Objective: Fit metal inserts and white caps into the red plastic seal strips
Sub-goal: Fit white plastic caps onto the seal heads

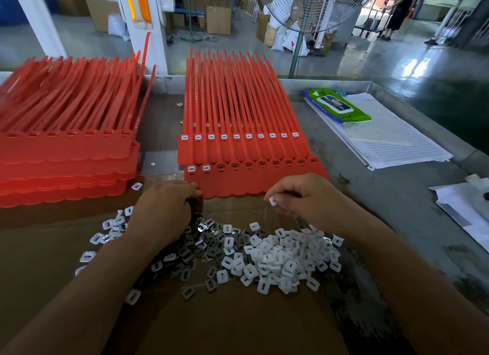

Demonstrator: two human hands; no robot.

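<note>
Two sheets of red seal strips [254,180] lie overlapped in the middle of the table. The rear sheet has a white cap in every socket. On the front sheet only the two leftmost sockets carry caps; the others show dark metal inserts. My right hand [299,195] pinches one white cap [272,201] just below the front sheet's lower edge. My left hand [164,209] rests with curled fingers at the sheet's lower left corner; what it holds is hidden. In front of my hands lie a pile of white caps [280,259] and a heap of metal inserts [195,251].
A thick stack of uncapped red strip sheets [66,153] sits at the left. A green wet-wipe pack [337,108] lies on gridded paper sheets [391,140] at the right. More papers [465,209] are at the far right edge. Brown cardboard [238,323] covers the near tabletop.
</note>
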